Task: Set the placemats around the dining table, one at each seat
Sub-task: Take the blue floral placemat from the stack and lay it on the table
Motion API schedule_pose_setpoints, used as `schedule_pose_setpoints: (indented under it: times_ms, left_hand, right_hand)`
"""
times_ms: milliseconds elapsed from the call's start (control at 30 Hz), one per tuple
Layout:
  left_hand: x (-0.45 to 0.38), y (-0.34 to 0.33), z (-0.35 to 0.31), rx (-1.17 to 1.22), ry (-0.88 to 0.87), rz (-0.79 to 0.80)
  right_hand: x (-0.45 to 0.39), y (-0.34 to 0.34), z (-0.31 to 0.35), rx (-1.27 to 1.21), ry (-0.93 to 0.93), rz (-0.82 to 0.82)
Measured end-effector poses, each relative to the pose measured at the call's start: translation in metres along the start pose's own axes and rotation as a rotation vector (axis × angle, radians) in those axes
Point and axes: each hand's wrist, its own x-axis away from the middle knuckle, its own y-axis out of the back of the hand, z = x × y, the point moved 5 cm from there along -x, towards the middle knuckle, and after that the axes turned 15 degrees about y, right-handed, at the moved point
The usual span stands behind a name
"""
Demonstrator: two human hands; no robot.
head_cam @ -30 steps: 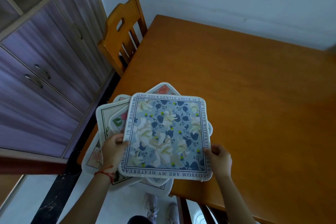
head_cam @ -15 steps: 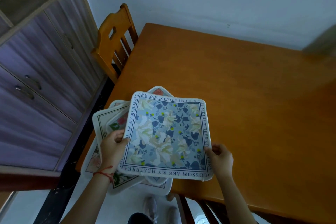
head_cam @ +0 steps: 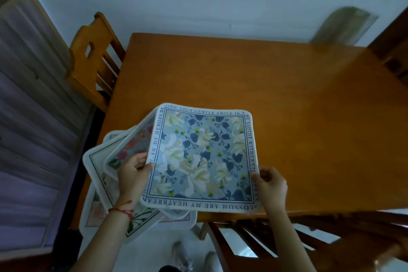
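Blue floral placemat (head_cam: 202, 158) bordered "YOUR GENTLE SMILE IS", "BLOSSOM ARE MY HEARTBREAK", atop fanned mats (head_cam: 110, 174) over table's (head_cam: 287, 117) near-left corner, left hand (head_cam: 132, 174) pinching its left edge, right hand (head_cam: 270, 185) its right edge, fingers curled

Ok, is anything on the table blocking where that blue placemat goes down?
Nothing visible. The blue placemat, pinched by the left hand and right hand, hangs over bare table. The other placemats lie beneath it to the left.
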Motion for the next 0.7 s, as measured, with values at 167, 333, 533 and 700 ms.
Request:
schedule_pose_setpoints:
  times_ms: [167,333,533,700]
  left_hand:
    - [0.014,-0.017,-0.018,-0.028,-0.056,0.085]
    - [0.036,-0.026,-0.032,-0.032,-0.108,0.148]
    - [0.07,-0.028,-0.039,-0.062,-0.178,0.22]
    - [0.096,-0.035,-0.05,-0.091,-0.256,0.295]
  right_hand:
    - [0.022,0.03,0.002,-0.004,-0.033,-0.102]
    - [0.046,0.055,0.003,-0.006,-0.045,-0.199]
    - [0.091,0.085,0.004,-0.006,-0.103,-0.299]
    - [0.132,0.113,0.005,-0.035,-0.161,-0.407]
